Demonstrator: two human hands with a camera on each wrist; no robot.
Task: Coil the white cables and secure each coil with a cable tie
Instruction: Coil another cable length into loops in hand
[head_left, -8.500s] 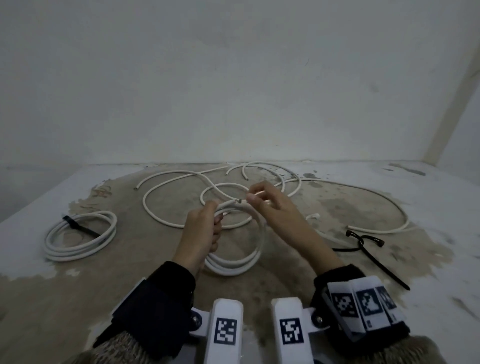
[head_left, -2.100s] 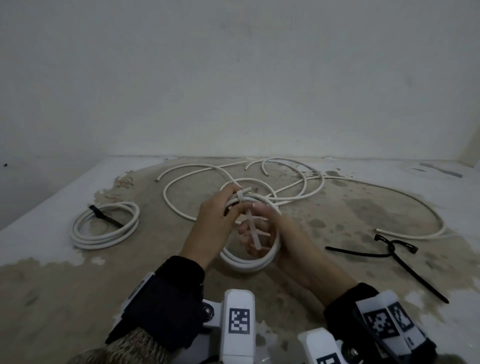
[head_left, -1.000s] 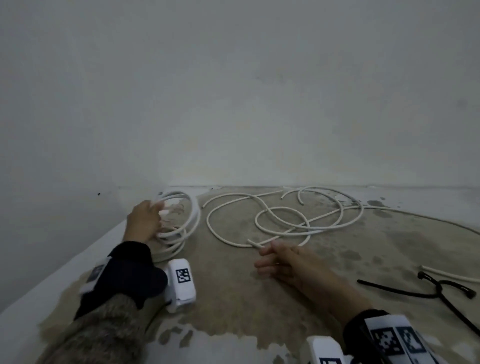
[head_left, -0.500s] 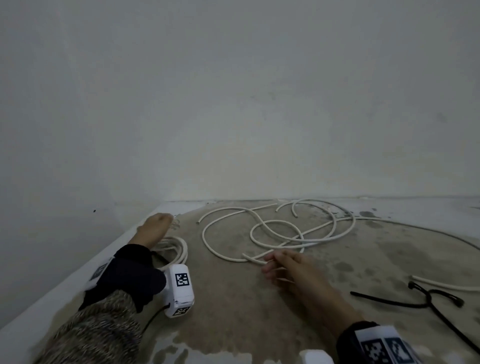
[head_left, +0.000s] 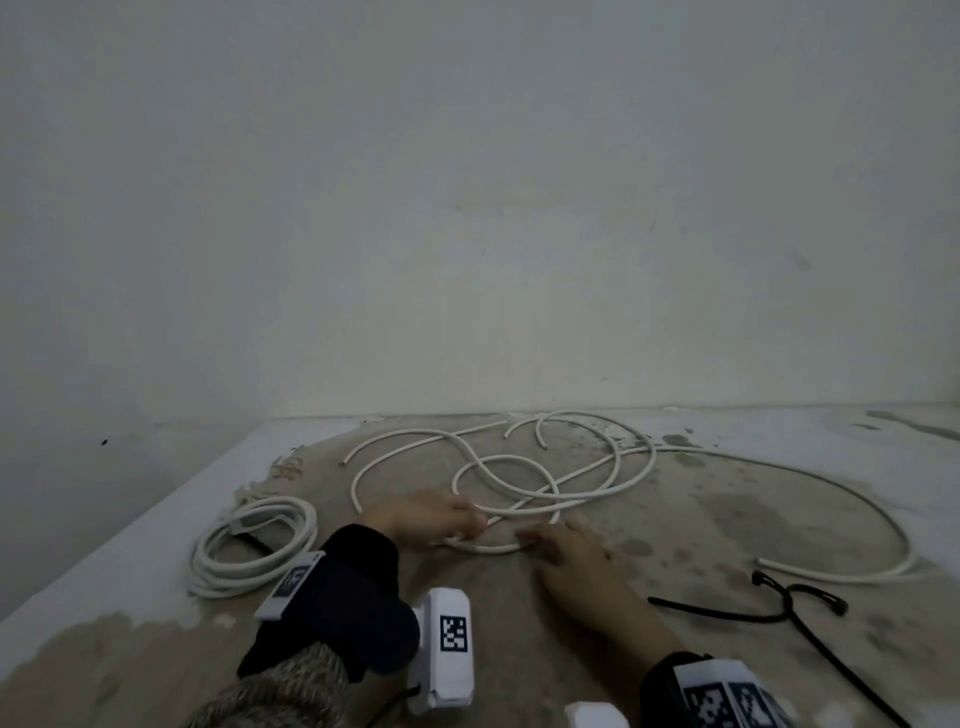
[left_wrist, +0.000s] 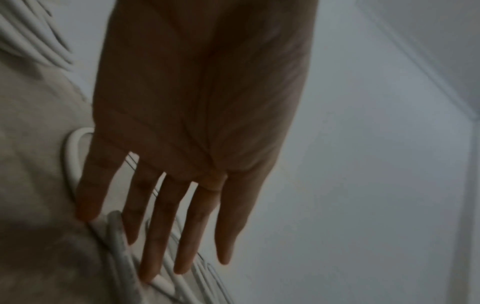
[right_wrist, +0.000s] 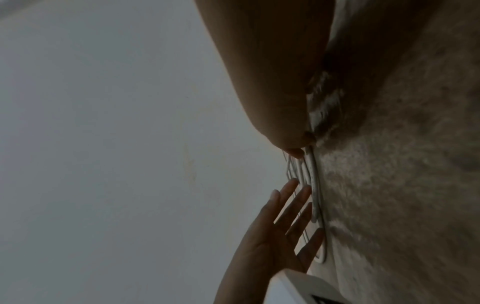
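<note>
Both the left hand (head_left: 426, 525) and the right hand (head_left: 566, 551), fingers (left_wrist: 155, 236) straight and holding nothing, reach the near loop of the loose white cable (head_left: 519, 493), so the next coil seems about to start and calls for gripping it.

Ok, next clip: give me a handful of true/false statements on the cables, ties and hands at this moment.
1. Coiled cables lie left of the left hand. True.
2. The left hand grips a black cable tie. False: its fingers are straight over the loose white cable.
3. Black cable ties lie on the floor to the right of the right hand. True.
4. All white cable is coiled. False: loose loops still sprawl across the floor.
</note>
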